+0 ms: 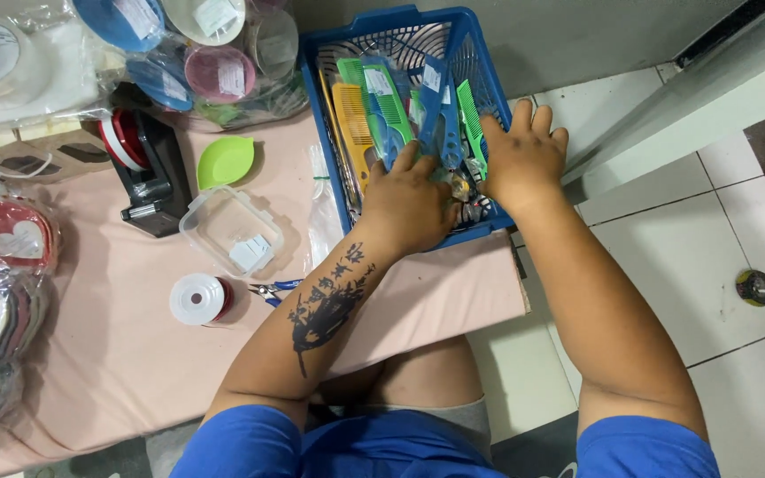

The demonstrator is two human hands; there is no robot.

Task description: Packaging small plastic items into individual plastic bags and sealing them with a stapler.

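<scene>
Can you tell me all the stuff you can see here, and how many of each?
Blue plastic basket: one, at the table's far right edge.
Plastic combs: several, green, blue and yellow, wrapped, inside the basket.
Black tape dispenser: one, with a red-and-white roll, left of middle.
Lime green leaf-shaped dish: one, beside the dispenser.
Clear plastic lidded box: one, mid-table.
White ribbon spool: one, near the front.
Blue-handled small pliers: one, right of the spool.
Wrapped bowls: a pile, blue, pink and white, top left.
Pink tablecloth: one, covering the table.
Left hand: in the basket, on the combs.
Right hand: on the basket's right side.
</scene>
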